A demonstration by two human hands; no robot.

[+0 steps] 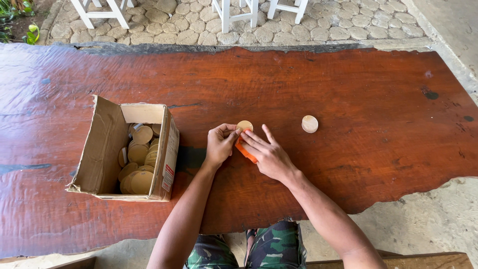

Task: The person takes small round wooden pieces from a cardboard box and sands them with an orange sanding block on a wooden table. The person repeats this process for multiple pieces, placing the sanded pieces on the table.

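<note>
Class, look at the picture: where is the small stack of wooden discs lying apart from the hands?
In the head view the stack of wooden discs sits on the red-brown table, right of the right hand.

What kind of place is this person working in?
Probably an outdoor patio or open-air workshop: a rough slab wooden table stands on cobblestone paving, with white stool legs behind and green plants at the corner.

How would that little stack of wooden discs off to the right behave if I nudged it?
The stack of discs lies flat on the table, so it would probably slide rather than roll. It looks small and light. Being loosely piled, the top discs may shift off.
</note>
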